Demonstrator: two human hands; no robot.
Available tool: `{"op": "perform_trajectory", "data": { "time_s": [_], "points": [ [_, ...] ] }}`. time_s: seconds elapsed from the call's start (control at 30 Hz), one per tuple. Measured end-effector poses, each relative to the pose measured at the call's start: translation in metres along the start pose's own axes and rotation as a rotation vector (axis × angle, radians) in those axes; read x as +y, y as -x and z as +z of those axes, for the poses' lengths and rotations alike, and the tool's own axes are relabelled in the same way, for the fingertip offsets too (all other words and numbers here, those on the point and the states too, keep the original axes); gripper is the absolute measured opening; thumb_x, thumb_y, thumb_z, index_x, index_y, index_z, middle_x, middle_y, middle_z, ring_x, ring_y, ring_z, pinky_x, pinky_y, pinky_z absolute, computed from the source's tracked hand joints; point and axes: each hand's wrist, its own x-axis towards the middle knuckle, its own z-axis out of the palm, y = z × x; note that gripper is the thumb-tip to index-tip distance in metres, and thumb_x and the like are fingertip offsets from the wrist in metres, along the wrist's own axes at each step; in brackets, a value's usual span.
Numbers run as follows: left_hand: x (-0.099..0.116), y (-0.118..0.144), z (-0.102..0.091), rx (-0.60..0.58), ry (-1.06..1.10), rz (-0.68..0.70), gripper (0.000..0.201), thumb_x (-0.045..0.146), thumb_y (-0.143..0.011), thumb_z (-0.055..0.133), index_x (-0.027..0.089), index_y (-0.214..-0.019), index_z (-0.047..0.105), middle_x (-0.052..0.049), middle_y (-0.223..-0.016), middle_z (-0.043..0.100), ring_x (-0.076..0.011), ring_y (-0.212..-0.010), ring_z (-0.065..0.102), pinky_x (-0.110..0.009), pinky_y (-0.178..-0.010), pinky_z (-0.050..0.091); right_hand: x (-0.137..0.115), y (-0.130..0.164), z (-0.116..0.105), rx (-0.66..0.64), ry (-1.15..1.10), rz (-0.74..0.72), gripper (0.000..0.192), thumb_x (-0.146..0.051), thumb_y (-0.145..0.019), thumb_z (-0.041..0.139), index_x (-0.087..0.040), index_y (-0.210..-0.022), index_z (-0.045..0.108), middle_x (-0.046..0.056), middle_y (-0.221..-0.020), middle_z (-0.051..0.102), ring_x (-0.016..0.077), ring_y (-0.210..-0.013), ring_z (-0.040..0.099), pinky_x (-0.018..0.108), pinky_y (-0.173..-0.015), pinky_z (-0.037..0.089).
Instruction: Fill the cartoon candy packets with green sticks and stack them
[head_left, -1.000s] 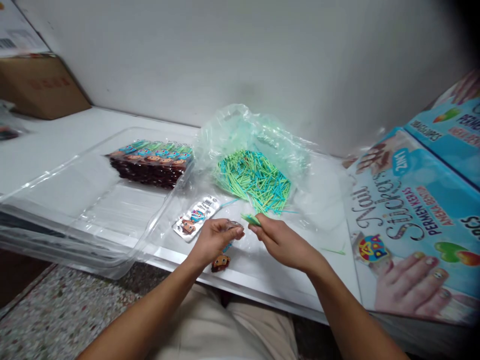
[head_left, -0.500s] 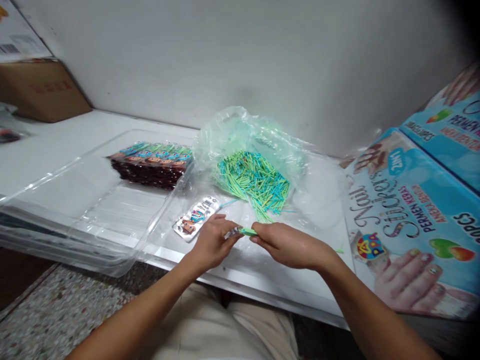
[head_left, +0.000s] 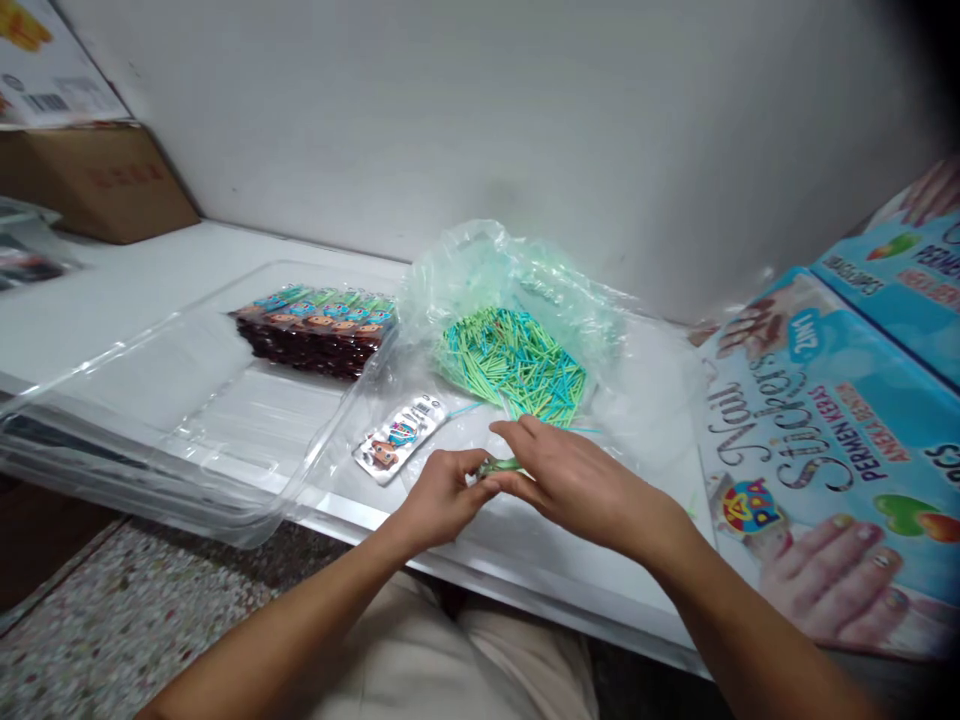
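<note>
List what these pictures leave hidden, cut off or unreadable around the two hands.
- Head view: the green stick shows only as a short stub; the left hand and right hand cover the rest, and anything else held.
- Head view: the printed packet on the table is too small to read.
- Head view: the blue sticker box runs off the right edge.
- Head view: the stick pile blurs behind the plastic bag.
</note>
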Motion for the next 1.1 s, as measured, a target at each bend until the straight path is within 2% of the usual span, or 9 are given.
{"op": "perform_trajectory", "data": {
  "time_s": [0.13,0.23,0.37,0.47,0.6,0.73,0.8,0.93,1.1],
  "points": [
    [0.007,-0.001,0.0,0.0,0.24,-0.021,0.005,0.016,-0.068,0.061,0.016,-0.063,0.062,-0.001,-0.06,0.057,-0.0166,-0.061,0.052,-0.024,-0.054,0.039,-0.01,-0.008,0.013,0.127,-0.085,-0.095,0.042,-0.043,-0.09,0.052,-0.015,-0.121,0.054,0.015,-0.108,0.06,0.0289,-0.103,0.053,0.043,-0.087,0.041],
    [0.008,-0.003,-0.001,0.008,0.386,-0.021,0.004,0.018,-0.066,0.066,0.015,-0.067,0.068,-0.004,-0.067,0.063,-0.0188,-0.067,0.056,-0.026,-0.058,0.043,-0.01,-0.009,0.019,0.247,-0.259,-0.162,0.044,-0.041,-0.092,0.048,-0.019,-0.13,0.046,0.014,-0.122,0.055,0.0276,-0.114,0.049,0.045,-0.095,0.038],
    [0.008,-0.006,-0.015,0.076,0.62,-0.126,0.02,0.034,-0.076,0.066,0.016,-0.084,0.073,-0.006,-0.075,0.067,-0.0169,-0.07,0.06,-0.028,-0.065,0.046,0.005,-0.002,0.026,0.487,-0.628,0.086,0.039,-0.045,-0.09,0.05,-0.023,-0.122,0.047,0.01,-0.116,0.059,0.0217,-0.1,0.058,0.038,-0.087,0.046],
    [0.011,-0.009,-0.026,0.189,0.623,-0.11,0.022,0.034,-0.071,0.072,0.018,-0.086,0.076,-0.007,-0.088,0.067,-0.0176,-0.079,0.06,-0.029,-0.068,0.047,0.01,0.0,0.043,0.435,-0.822,0.215,0.035,-0.044,-0.083,0.06,-0.021,-0.108,0.053,0.007,-0.103,0.062,0.019,-0.087,0.061,0.034,-0.079,0.049],
    [0.016,-0.012,-0.033,0.2,0.616,-0.131,0.024,0.033,-0.064,0.077,0.019,-0.083,0.077,-0.004,-0.076,0.065,-0.0163,-0.072,0.058,-0.028,-0.064,0.047,0.003,-0.001,0.068,0.266,-1.001,0.141,0.018,-0.035,-0.084,0.06,-0.019,-0.092,0.06,0.003,-0.088,0.065,0.0164,-0.079,0.06,0.032,-0.075,0.047],
    [0.014,-0.015,-0.032,0.204,0.742,-0.14,0.027,0.032,-0.064,0.078,0.018,-0.087,0.074,-0.003,-0.076,0.066,-0.014,-0.069,0.057,-0.025,-0.063,0.046,-0.001,0.0,0.074,0.375,-1.025,0.169,0.018,-0.033,-0.084,0.06,-0.019,-0.074,0.056,-0.002,-0.07,0.056,0.0139,-0.067,0.052,0.028,-0.066,0.043],
    [0.011,-0.015,-0.031,0.208,0.791,-0.121,0.024,0.03,-0.064,0.078,0.018,-0.084,0.073,-0.003,-0.08,0.067,-0.0145,-0.072,0.059,-0.026,-0.068,0.046,-0.001,0.001,0.075,0.406,-1.047,0.16,0.015,-0.032,-0.083,0.061,-0.019,-0.077,0.056,-0.002,-0.072,0.055,0.0135,-0.069,0.051,0.027,-0.067,0.043],
    [0.008,-0.016,-0.028,0.234,0.845,-0.127,0.026,0.026,-0.064,0.079,0.018,-0.088,0.072,-0.001,-0.076,0.066,-0.0121,-0.071,0.058,-0.024,-0.07,0.044,-0.001,0.001,0.08,0.29,-1.212,0.144,0.016,-0.033,-0.085,0.059,-0.018,-0.091,0.06,0.0,-0.08,0.061,0.0141,-0.072,0.056,0.027,-0.067,0.044],
    [0.008,-0.014,-0.027,0.178,0.881,-0.129,0.017,0.023,-0.067,0.077,0.015,-0.08,0.07,-0.001,-0.072,0.064,-0.0115,-0.069,0.057,-0.025,-0.069,0.043,-0.005,-0.001,0.084,0.397,-1.334,0.195,0.02,-0.037,-0.082,0.062,-0.018,-0.087,0.06,0.001,-0.078,0.062,0.0142,-0.072,0.057,0.025,-0.063,0.045]
  ]
}}
